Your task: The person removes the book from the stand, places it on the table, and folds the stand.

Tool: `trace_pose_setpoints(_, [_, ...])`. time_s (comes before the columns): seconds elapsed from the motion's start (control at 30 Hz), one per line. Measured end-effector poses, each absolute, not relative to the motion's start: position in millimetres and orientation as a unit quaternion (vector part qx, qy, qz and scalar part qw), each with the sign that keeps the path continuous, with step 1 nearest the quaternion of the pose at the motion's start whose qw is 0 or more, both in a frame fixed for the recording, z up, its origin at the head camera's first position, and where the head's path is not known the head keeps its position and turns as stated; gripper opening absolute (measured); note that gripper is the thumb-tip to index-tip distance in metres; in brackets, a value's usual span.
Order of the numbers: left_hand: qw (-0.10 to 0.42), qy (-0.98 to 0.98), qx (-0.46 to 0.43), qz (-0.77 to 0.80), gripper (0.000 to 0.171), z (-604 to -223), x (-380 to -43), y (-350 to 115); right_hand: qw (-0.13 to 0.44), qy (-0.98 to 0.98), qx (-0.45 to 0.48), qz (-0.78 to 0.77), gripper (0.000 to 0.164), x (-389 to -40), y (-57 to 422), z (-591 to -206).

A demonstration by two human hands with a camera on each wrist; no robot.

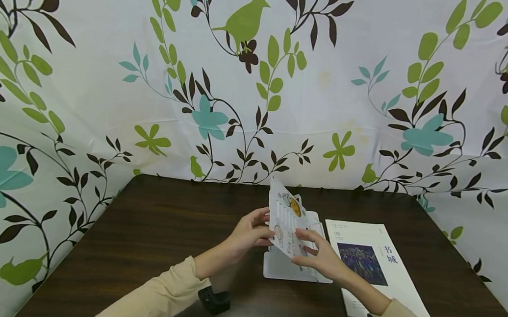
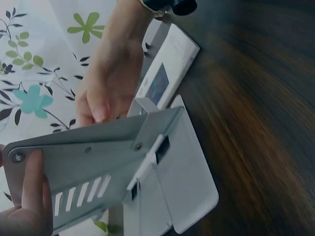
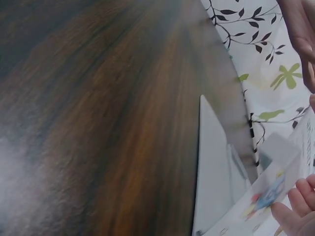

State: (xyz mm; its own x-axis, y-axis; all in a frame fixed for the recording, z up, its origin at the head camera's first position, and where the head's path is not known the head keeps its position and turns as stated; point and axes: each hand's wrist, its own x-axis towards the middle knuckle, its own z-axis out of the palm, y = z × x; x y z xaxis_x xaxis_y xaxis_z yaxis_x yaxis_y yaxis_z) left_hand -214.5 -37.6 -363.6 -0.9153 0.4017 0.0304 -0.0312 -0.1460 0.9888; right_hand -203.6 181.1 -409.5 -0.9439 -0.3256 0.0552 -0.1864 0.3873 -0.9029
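Observation:
A white metal book stand (image 1: 289,225) with a slotted, printed panel stands at the middle of the table. Its panel is tilted up from a flat base plate (image 1: 292,270). My left hand (image 1: 251,229) grips the panel by its left edge; in the left wrist view the thumb (image 2: 34,182) lies on the bare metal back, close to a round rivet. At the panel's lower right, my right hand (image 1: 324,256) holds it with bent fingers. The right wrist view shows those fingers (image 3: 298,201) against the printed face, beside a colourful drawing.
To the right of the stand lies a white book (image 1: 388,266) with a dark picture on its cover. The dark wooden table (image 1: 178,227) ends at a patterned cloth (image 1: 238,128) hanging behind it. A black strap device (image 1: 214,300) is on the left wrist.

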Motion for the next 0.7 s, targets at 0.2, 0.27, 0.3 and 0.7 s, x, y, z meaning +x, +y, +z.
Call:
trace_pose_setpoints(0.2, [0.151, 0.628, 0.138, 0.751, 0.060, -375, -215, -51, 0.076, 0.825, -0.141, -0.542, 0.064, -204, 186, -418])
trace_pose_setpoints(0.27, [0.150, 0.628, 0.134, 0.751, 0.060, -379, -215, -55, 0.079, 0.824, -0.141, -0.544, 0.062, -204, 187, -421])
trace_pose_setpoints(0.3, [0.150, 0.630, 0.133, 0.751, 0.060, -381, -215, -57, 0.081, 0.822, -0.140, -0.546, 0.061, -204, 188, -422])
trace_pose_setpoints(0.7, [0.145, 0.666, 0.105, 0.724, 0.062, -405, -215, -78, 0.090, 0.832, -0.100, -0.538, 0.050, -202, 190, -430])
